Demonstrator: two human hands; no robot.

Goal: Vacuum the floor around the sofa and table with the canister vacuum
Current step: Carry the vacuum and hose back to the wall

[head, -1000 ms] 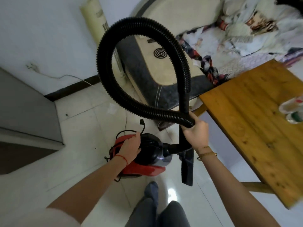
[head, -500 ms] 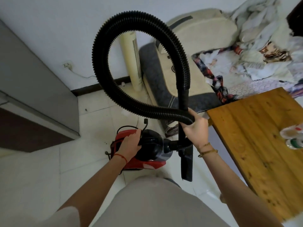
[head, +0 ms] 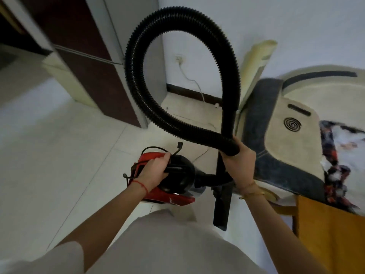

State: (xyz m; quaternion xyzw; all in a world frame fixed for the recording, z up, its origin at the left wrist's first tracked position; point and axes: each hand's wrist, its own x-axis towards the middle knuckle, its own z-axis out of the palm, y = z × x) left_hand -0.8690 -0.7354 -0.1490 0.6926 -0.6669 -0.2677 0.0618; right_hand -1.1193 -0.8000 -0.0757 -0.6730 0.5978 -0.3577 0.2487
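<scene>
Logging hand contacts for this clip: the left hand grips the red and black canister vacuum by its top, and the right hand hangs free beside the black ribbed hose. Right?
Not quite. The head view shows the right hand gripping the black ribbed hose, not hanging free. The left hand does grip the red and black canister vacuum by its top.

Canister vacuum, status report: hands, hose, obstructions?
Left hand grips red-and-black canister vacuum handle. Right hand holds black ribbed hose looped overhead. Grey-and-cream sofa close right.

White tiled floor [head: 59,155], white wall [head: 276,20], dark wooden cabinet [head: 94,76].
</scene>
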